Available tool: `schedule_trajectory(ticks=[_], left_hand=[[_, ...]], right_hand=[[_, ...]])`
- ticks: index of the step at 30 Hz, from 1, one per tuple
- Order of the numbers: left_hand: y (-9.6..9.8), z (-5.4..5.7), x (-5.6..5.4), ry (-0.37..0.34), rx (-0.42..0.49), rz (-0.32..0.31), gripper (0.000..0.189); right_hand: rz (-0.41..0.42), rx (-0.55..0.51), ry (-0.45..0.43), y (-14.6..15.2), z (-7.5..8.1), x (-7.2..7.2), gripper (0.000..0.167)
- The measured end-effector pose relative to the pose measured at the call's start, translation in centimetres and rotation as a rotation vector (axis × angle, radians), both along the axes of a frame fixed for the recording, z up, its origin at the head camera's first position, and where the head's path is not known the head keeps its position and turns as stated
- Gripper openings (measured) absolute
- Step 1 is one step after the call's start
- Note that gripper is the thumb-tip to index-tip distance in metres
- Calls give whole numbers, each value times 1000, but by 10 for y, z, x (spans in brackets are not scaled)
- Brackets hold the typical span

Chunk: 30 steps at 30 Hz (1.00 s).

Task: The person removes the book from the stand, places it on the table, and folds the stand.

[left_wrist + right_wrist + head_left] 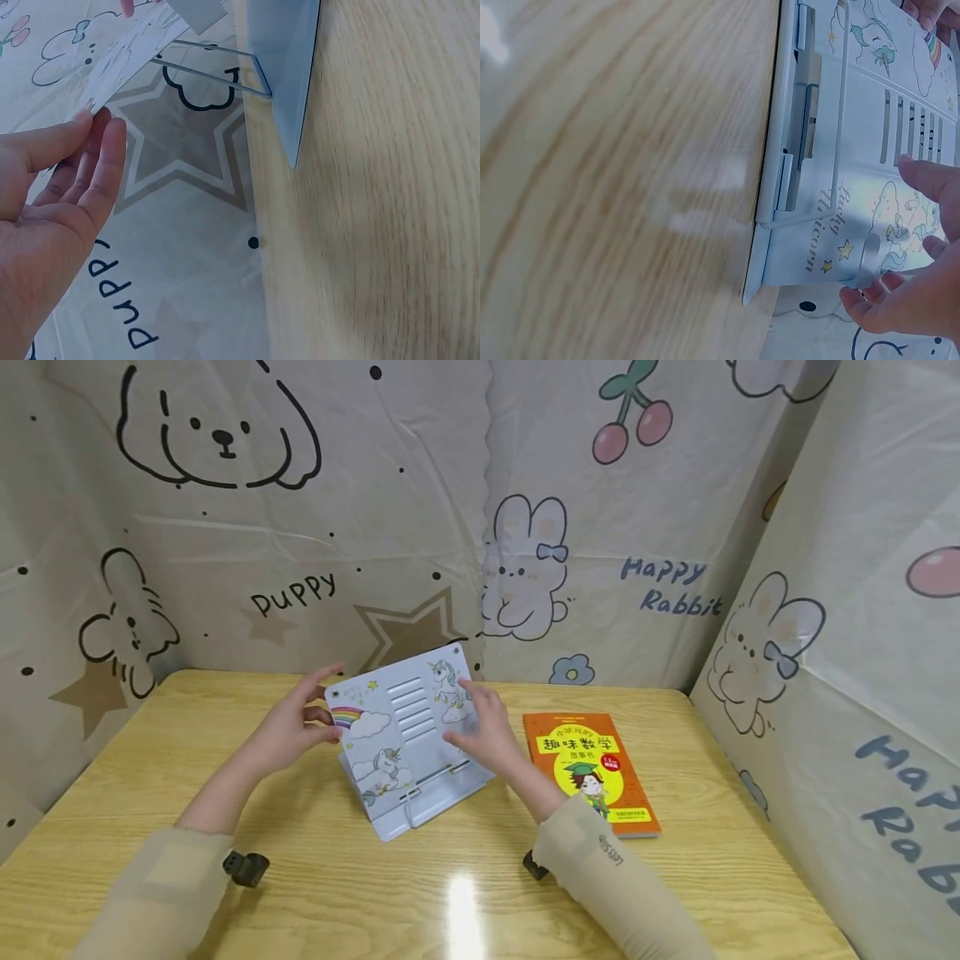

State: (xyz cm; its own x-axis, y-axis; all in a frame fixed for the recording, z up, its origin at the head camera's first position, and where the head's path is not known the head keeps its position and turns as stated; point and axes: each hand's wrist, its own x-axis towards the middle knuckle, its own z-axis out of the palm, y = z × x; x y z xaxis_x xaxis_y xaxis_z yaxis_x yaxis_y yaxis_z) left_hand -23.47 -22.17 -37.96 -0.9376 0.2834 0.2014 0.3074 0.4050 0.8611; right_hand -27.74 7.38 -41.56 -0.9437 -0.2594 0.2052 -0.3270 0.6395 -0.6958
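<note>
A white metal book stand (360,752) printed with unicorns, clouds and a rainbow is on the wooden table, its panel tilted up from a base plate (281,75). My left hand (288,731) pinches the panel's left edge between thumb and fingers. At the right edge, my right hand (491,731) holds the panel, its thumb on the printed front near the slots and its fingers around the side. Behind the panel, a wire leg (214,77) runs down to the base in the left wrist view. A wire page holder (841,135) spans the lower front.
An orange book (630,768) with a cartoon figure on its cover lies on the table (352,902) right of the stand, close to my right forearm. Printed cloth (420,510) hangs along the back and both sides of the table.
</note>
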Motion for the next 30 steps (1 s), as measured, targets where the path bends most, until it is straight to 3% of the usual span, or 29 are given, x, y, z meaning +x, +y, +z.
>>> schedule_trajectory(ticks=[16,30], left_hand=[[0,-3,-4,-7,26,-46,71],[2,-1,1,-1,3,-1,72]], right_hand=[[-13,42,12,-4,1,5,74],[1,43,0,-3,3,4,73]])
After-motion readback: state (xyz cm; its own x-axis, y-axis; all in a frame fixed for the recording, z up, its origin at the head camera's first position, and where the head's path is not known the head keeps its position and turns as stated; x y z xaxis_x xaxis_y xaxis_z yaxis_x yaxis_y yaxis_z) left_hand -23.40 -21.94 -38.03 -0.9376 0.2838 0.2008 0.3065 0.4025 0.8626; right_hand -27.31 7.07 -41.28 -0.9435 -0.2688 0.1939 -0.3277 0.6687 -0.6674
